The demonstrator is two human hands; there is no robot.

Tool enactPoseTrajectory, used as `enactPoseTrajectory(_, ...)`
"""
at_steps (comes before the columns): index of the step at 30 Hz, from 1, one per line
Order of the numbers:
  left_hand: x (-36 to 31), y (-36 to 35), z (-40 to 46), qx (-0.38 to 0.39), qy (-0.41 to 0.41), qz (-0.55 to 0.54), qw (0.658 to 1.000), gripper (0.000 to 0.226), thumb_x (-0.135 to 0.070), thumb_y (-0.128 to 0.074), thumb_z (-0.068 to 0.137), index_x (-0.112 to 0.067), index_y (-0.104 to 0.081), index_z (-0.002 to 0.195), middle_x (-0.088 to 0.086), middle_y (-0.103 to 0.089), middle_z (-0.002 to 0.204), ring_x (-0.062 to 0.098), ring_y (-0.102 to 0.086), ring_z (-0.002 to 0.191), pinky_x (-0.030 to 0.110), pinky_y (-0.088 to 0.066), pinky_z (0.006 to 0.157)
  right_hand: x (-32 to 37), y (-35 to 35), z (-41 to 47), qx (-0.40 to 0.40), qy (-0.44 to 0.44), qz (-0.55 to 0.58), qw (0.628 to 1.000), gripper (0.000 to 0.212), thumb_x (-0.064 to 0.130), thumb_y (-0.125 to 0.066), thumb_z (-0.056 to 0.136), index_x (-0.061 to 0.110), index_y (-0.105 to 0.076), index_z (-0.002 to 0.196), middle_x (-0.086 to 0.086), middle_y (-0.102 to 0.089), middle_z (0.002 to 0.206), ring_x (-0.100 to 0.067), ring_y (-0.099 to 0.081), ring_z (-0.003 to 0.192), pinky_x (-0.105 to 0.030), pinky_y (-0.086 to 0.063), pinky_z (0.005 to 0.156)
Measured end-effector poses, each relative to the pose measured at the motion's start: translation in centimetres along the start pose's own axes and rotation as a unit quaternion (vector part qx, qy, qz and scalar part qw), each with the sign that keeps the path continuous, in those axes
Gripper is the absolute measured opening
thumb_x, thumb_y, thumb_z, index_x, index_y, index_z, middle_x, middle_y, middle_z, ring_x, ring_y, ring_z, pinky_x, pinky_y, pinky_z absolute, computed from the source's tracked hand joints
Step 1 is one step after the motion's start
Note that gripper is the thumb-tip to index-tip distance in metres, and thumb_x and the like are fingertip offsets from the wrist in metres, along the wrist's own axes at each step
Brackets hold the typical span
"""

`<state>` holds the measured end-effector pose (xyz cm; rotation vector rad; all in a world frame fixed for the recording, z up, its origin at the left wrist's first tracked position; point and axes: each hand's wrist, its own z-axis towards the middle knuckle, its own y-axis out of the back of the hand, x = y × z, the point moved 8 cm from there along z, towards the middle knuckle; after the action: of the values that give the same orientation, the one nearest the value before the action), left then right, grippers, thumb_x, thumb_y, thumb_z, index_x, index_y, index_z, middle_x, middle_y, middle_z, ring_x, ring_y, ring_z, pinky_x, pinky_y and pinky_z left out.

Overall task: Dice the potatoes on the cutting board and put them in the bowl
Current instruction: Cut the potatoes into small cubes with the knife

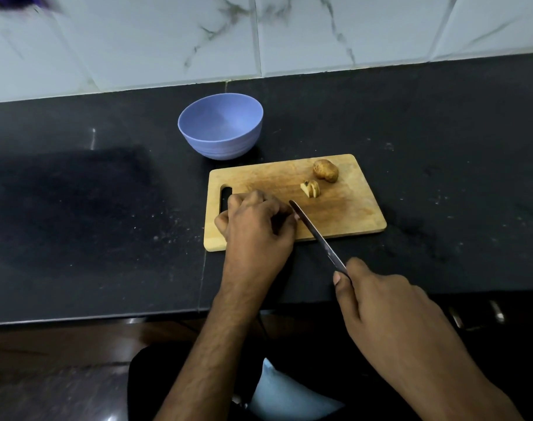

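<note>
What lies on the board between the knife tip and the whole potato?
In the head view, a small cluster of potato slices sits between the knife tip and the whole potato; otherwise bare cutting board.

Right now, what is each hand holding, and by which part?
The right hand grips the knife by its handle. The left hand is curled over something on the cutting board; what it holds is hidden.

Left hand (254,220) hides whatever it holds.

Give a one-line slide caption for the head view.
Right hand holds knife over cutting board; bowl empty.
</note>
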<state>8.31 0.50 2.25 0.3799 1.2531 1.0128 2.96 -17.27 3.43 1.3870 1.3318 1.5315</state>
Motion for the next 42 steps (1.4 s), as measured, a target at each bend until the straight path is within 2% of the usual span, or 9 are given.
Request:
enactPoseTrajectory(3, 0.1, 0.0, 0.0, -0.002, 0.003, -0.003, 1.0, 0.003, -0.033, -0.074, 0.085, -0.031, -0.072, 0.085, -0.021, -0.058, 0.095, 0.006, -0.038, 0.11, 0.029, -0.016, 0.082, 0.2, 0.0, 0.0, -0.001, -0.003, -0.005, 1.0, 0.026, 0.049, -0.019, 0.104, 0.031, -0.034, 0.093, 0.003, -0.048, 0.066, -0.013, -0.043, 0.053, -0.021, -0.028, 0.045)
enactPoseTrajectory(7, 0.3, -0.1, 0.0, 0.001, 0.009, -0.002, 1.0, 0.003, -0.033, -0.074, 0.085, -0.03, -0.073, 0.085, -0.021, -0.058, 0.096, 0.006, -0.038, 0.111, 0.031, -0.018, 0.086, 0.4, -0.2, 0.2, 0.013, -0.008, -0.013, 1.0, 0.025, 0.045, -0.018, 0.105, 0.029, -0.035, 0.095, 0.005, -0.051, 0.071, -0.015, -0.053, 0.064, -0.029, -0.042, 0.057)
enactPoseTrajectory(16, 0.4, 0.1, -0.1, -0.008, 0.025, -0.001, 1.0, 0.007, -0.036, -0.073, 0.086, -0.029, -0.073, 0.086, -0.018, -0.058, 0.102, 0.008, -0.038, 0.113, 0.032, -0.017, 0.088, 0.1, -0.2, 0.7, 0.091, 0.021, -0.035, 0.995, 0.016, 0.033, -0.028, 0.108, 0.028, -0.033, 0.093, 0.006, -0.055, 0.074, -0.007, -0.053, 0.061, -0.025, -0.04, 0.052)
enactPoseTrajectory(22, 0.3, 0.6, -0.1, -0.036, 0.036, 0.029, 0.998, 0.005, -0.031, -0.071, 0.087, -0.027, -0.068, 0.088, -0.012, -0.058, 0.104, 0.013, -0.038, 0.113, 0.029, -0.013, 0.086, -0.4, -0.1, -1.2, 0.101, -0.004, -0.036, 0.994, 0.023, 0.043, -0.022, 0.106, 0.029, -0.029, 0.089, 0.005, -0.052, 0.075, -0.012, -0.051, 0.065, -0.03, -0.045, 0.061)
enactPoseTrajectory(25, 0.4, 0.5, -0.2, -0.036, 0.037, 0.022, 0.998, 0.01, -0.028, -0.069, 0.088, -0.03, -0.07, 0.097, -0.016, -0.058, 0.105, 0.012, -0.04, 0.114, 0.028, -0.012, 0.085, -0.7, 0.1, -1.3, 0.088, -0.005, -0.02, 0.996, 0.027, 0.049, -0.02, 0.104, 0.031, -0.028, 0.085, 0.006, -0.053, 0.071, -0.006, -0.05, 0.059, -0.023, -0.039, 0.053)
enactPoseTrajectory(29, -0.7, 0.5, -0.3, -0.016, -0.011, -0.01, 1.0, 0.021, -0.026, -0.066, 0.089, -0.031, -0.069, 0.109, -0.02, -0.06, 0.106, 0.01, -0.043, 0.113, 0.033, -0.021, 0.088, -1.2, 0.8, -0.7, 0.051, -0.001, -0.002, 0.999, 0.03, 0.052, -0.02, 0.102, 0.032, -0.034, 0.085, 0.006, -0.054, 0.066, -0.006, -0.053, 0.055, -0.02, -0.04, 0.051)
enactPoseTrajectory(33, -2.2, -0.8, -0.6, 0.041, -0.086, 0.052, 0.994, 0.026, -0.034, -0.057, 0.094, -0.03, -0.067, 0.118, -0.017, -0.06, 0.113, 0.011, -0.042, 0.119, 0.038, -0.025, 0.093, -1.7, 1.0, 0.7, 0.025, -0.006, -0.002, 1.0, 0.029, 0.051, -0.022, 0.103, 0.031, -0.037, 0.089, 0.005, -0.055, 0.069, -0.006, -0.054, 0.057, -0.024, -0.041, 0.052)
enactPoseTrajectory(36, -2.6, -1.3, -0.6, 0.044, -0.108, 0.088, 0.989, 0.022, -0.037, -0.058, 0.096, -0.028, -0.073, 0.109, -0.013, -0.061, 0.115, 0.013, -0.044, 0.119, 0.039, -0.025, 0.093, -1.9, 0.7, 1.4, 0.018, -0.005, -0.008, 1.0, 0.029, 0.05, -0.023, 0.104, 0.03, -0.037, 0.088, 0.006, -0.054, 0.07, -0.007, -0.052, 0.059, -0.025, -0.037, 0.051)
enactPoseTrajectory(42, -1.9, -0.6, -0.5, 0.008, -0.091, 0.076, 0.993, 0.011, -0.035, -0.067, 0.094, -0.027, -0.074, 0.093, -0.015, -0.062, 0.101, 0.011, -0.047, 0.107, 0.035, -0.023, 0.088, -2.1, 0.6, 2.0, 0.0, -0.004, -0.003, 1.0, 0.03, 0.051, -0.024, 0.104, 0.029, -0.038, 0.09, 0.007, -0.052, 0.068, -0.007, -0.05, 0.057, -0.025, -0.036, 0.048)
